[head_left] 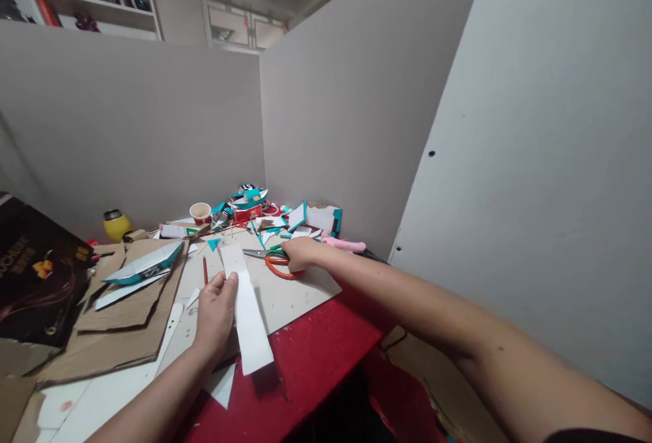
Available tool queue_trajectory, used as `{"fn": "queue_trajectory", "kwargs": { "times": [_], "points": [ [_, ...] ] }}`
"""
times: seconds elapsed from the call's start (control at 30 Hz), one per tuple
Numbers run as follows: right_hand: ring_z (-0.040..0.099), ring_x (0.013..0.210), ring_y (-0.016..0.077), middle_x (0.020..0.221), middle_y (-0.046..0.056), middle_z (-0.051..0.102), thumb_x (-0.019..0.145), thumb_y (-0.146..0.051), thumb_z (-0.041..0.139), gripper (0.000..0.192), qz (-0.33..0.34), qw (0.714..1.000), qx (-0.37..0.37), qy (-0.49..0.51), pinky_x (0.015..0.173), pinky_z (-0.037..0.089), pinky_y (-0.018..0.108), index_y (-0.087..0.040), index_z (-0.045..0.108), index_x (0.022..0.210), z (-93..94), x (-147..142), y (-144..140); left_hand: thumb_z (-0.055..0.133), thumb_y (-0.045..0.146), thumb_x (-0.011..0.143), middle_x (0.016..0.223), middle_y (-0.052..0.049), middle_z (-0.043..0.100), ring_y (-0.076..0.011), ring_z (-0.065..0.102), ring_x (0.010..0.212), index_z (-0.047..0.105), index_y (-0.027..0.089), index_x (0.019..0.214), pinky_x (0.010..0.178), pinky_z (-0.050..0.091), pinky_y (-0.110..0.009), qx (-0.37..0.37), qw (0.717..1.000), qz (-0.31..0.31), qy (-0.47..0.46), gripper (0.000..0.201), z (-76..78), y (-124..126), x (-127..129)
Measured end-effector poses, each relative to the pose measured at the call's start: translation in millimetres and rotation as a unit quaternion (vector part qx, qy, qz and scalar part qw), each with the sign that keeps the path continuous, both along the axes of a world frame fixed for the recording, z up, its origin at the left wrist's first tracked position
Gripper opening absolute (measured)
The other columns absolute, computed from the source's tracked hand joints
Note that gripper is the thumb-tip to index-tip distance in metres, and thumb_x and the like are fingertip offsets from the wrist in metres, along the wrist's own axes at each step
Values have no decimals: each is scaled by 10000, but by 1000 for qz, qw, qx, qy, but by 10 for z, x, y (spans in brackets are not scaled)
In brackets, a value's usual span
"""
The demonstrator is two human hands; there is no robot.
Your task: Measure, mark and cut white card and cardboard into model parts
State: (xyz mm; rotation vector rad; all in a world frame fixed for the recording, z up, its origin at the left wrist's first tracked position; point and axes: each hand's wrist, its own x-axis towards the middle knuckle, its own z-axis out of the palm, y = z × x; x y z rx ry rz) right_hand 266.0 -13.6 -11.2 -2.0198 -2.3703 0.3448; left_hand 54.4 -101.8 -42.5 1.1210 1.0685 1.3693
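While our left hand [216,314] pinches the long white paper strip [245,310] at lower centre of the frame, thumb on top and fingers closed beneath, our right hand [300,253] has closed over the orange-handled scissors [278,265] just right of centre. We judge the strip could sag or crease, since only one edge is held and its near end overhangs the white board [300,293] onto the red table [316,355]. Lifting the scissors might drag the paper scraps [278,222] crowded behind them, or nudge the pink knife [345,245] lying just beside our wrist.
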Motion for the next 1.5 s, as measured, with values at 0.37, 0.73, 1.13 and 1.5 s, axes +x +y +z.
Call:
{"fn": "queue_trajectory", "kwargs": {
  "times": [0.37, 0.73, 1.13, 1.5],
  "points": [
    [622, 983, 216, 1178, 84, 609, 938, -317, 579, 265, -20, 986, 61, 151, 829, 536, 406, -170, 596, 1158, -78, 122, -130, 742, 498, 672, 559, 56, 601, -88, 506, 447, 618, 180, 778, 440, 389, -183, -8, 1000, -1, -14, 357, -3, 85, -65],
    [610, 561, 137, 651, -11, 622, 811, -489, 552, 308, 85, 845, 1, 528, 482, 449, 215, -188, 504, 860, -86, -426, -495, 772, 466, 655, 621, -6, 667, -117, 554, 510, 681, 149, 749, 481, 414, -211, -32, 998, -47, 6, 344, -42, 67, -16],
    [418, 460, 84, 538, -85, 462, 619, -375, 764, 381, 95, 821, -87, 556, 436, 320, 206, -197, 465, 772, -104, -376, -245, 585, 563, 749, 471, -20, 563, -127, 481, 357, 558, 178, 588, 398, 374, -256, -87, 978, -133, 138, 419, 44, 119, -18],
    [357, 538, 88, 614, -55, 414, 659, -210, 656, 194, 95, 844, -96, 519, 493, 290, 226, -191, 464, 687, -169, -191, -154, 534, 495, 773, 531, -31, 551, -225, 574, 609, 505, 220, 541, 555, 323, -296, -17, 810, 30, 585, 362, 450, 913, -622]
  ]
}}
